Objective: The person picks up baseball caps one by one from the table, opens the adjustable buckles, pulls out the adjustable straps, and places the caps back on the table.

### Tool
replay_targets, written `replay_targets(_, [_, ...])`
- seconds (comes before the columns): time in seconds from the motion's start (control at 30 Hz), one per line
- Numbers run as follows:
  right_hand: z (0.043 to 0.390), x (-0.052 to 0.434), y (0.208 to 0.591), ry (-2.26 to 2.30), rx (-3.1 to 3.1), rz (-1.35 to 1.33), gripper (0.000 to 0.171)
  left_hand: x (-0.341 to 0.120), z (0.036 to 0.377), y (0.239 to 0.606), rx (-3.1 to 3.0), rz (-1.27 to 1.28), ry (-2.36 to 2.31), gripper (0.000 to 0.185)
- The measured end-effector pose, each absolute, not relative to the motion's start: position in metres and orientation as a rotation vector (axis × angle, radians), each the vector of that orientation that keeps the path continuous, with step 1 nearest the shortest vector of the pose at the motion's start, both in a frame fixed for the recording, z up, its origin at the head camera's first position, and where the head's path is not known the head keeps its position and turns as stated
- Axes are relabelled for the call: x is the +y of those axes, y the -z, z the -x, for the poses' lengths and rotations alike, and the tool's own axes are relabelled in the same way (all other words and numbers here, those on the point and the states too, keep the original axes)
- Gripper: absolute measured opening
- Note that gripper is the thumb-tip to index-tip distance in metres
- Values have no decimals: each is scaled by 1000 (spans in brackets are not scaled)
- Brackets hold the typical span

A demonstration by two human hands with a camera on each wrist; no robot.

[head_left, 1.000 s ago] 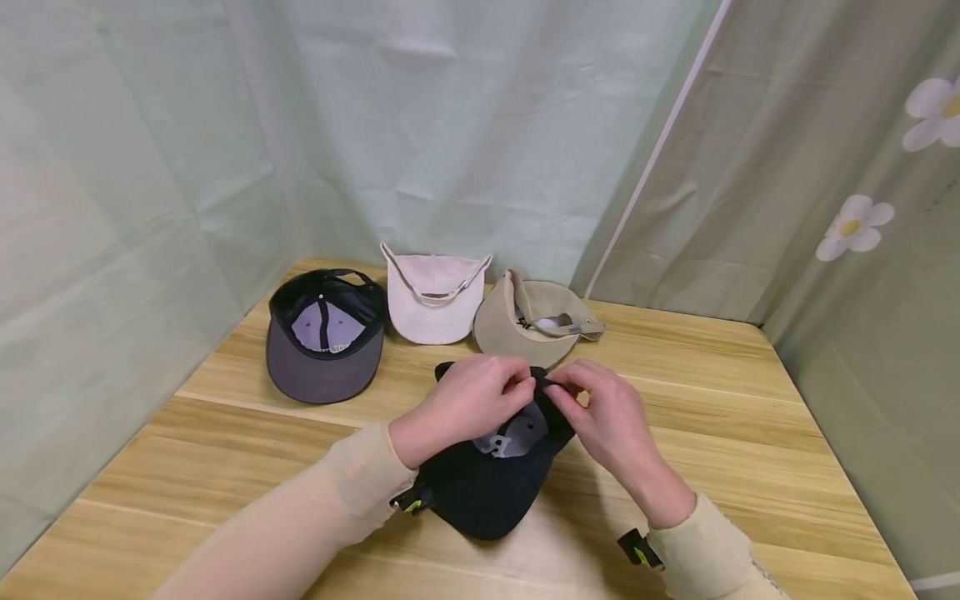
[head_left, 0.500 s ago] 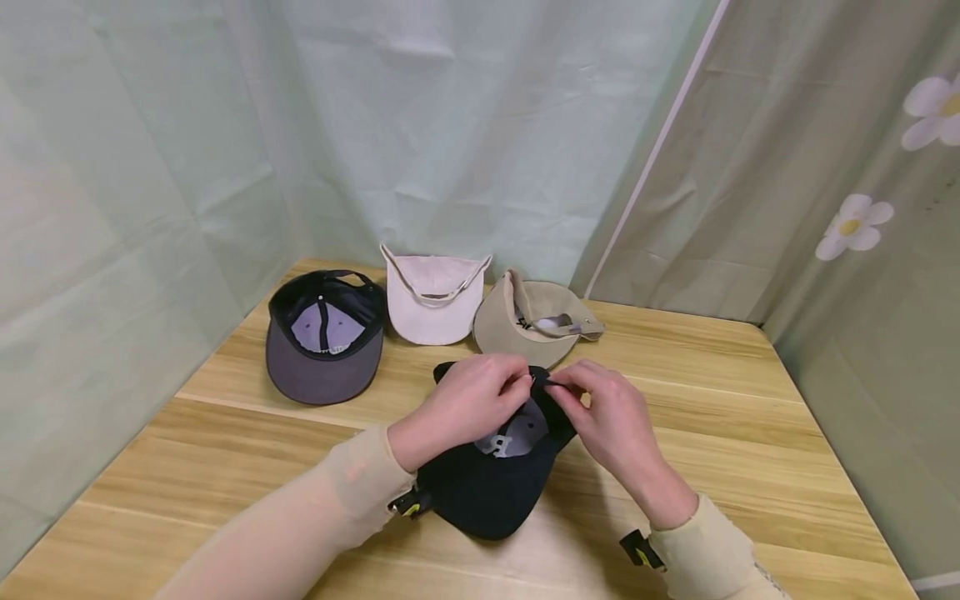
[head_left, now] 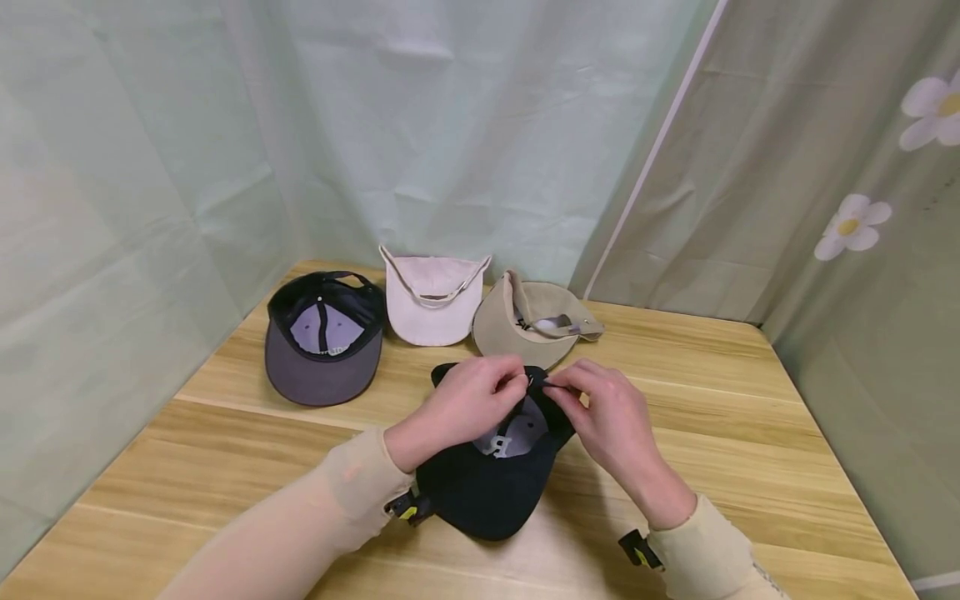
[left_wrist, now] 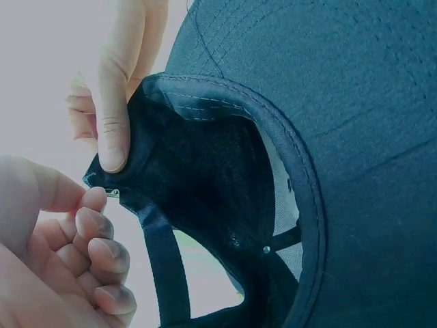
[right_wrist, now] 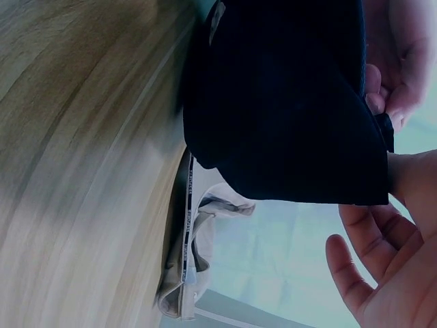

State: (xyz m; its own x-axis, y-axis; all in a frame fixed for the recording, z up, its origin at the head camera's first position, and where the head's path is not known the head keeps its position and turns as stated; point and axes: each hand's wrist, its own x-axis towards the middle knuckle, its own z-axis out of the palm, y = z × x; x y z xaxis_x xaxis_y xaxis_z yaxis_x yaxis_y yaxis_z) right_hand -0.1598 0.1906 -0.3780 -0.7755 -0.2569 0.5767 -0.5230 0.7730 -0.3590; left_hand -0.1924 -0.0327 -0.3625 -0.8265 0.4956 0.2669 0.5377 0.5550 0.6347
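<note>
A black baseball cap [head_left: 487,496] lies upside down in front of me, its brim toward me and a light letter patch showing inside. My left hand [head_left: 467,406] is at the back of the cap, pinching the small metal buckle [left_wrist: 113,193] by the adjustment strap [left_wrist: 167,270]. Just to its right, my right hand [head_left: 611,417] pinches the cap's back edge between thumb and fingers. The thumb [left_wrist: 113,133] lies flat on the black fabric in the left wrist view. From the head view, the fingers hide most of the strap.
Behind the black cap stand a dark cap with a grey-purple brim [head_left: 322,383], a white cap [head_left: 431,321] and a beige cap [head_left: 495,333], the last close to my hands. They rest on a wooden table [head_left: 750,442] with curtains [head_left: 480,150] around it.
My left hand has shifted slightly left, so the gap between my fingertips is a little wider. The right hand and the black cap have barely moved.
</note>
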Motion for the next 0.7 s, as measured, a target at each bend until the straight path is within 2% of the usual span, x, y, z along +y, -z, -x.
replay_targets(0.7, [163,195,373,-766,-2492,-482,10,-41,198,361,-2689,770,1254,22])
